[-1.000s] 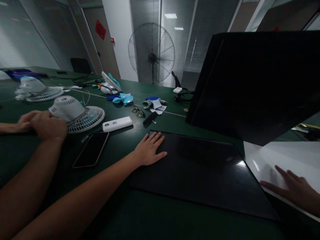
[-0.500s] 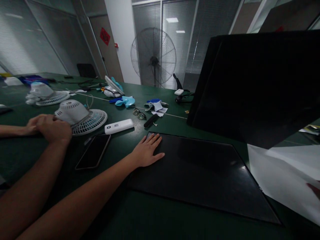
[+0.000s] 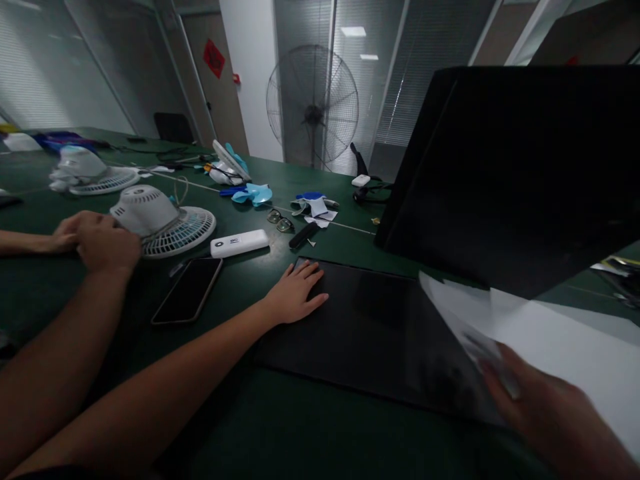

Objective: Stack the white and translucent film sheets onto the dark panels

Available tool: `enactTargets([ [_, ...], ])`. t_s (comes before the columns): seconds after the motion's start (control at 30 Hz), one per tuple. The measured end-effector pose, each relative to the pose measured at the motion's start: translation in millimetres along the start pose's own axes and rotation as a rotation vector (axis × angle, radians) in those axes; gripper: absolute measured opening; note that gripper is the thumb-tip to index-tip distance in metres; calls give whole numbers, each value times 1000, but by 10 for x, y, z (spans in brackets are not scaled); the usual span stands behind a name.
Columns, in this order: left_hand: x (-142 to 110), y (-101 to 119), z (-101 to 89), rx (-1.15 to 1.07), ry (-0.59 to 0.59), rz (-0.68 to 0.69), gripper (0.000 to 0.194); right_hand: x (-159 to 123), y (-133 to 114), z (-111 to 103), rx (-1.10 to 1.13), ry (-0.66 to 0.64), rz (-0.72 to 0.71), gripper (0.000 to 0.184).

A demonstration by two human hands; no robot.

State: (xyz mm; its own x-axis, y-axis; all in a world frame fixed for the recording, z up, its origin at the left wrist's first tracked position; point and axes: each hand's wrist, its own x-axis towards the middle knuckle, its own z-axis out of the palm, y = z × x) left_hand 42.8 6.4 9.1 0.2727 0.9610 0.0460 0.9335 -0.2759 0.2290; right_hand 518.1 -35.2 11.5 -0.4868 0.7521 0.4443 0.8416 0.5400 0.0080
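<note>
My left hand (image 3: 295, 293) lies flat with fingers spread on the upper left corner of a black, glossy flat panel (image 3: 360, 333), which looks like a screen lying face up. Over the panel's right end is my right hand (image 3: 535, 393), smeared by motion. Its thumb and fingers pinch a thin whitish sheet (image 3: 457, 313), probably paper, whose raised edge leans over the panel. More white paper (image 3: 575, 333) spreads to the right, behind that hand. The panel's right end is hidden by the sheet and hand.
A co-worker's hands (image 3: 103, 240) hold a white fan part (image 3: 150, 220) at left. A phone (image 3: 187, 290), a white oblong device (image 3: 240, 244), glasses (image 3: 280, 220) and a black knife-like object (image 3: 303, 235) lie nearby. A large black monitor (image 3: 510, 180) stands at right.
My right hand has come in from the right edge, with the whitish sheet moved left over the panel. My left hand stays flat in place. The view has shifted slightly.
</note>
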Motion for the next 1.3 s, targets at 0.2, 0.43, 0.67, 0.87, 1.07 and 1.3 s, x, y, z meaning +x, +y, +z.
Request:
enactTargets([
  [0.2,23,-59,65,-63,34,9,66,244,-930,90,2,68,-384,35],
  [0.43,17,-13,80,49,77,54,62,415,-1149,147,-97,-35,-398,29],
  [0.67,9,109,48,130,85,203,58,416,-828,37,-249,-126,-398,43],
  [0.87,32,65,74,2,38,150,59,-111,196,-96,-344,-119,-416,50],
  [1.07,34,49,93,-2,41,148,56,-775,907,-212,-404,-163,-53,46],
  [1.3,25,33,108,40,14,72,69,-1191,1531,-358,-292,-89,-45,54],
])
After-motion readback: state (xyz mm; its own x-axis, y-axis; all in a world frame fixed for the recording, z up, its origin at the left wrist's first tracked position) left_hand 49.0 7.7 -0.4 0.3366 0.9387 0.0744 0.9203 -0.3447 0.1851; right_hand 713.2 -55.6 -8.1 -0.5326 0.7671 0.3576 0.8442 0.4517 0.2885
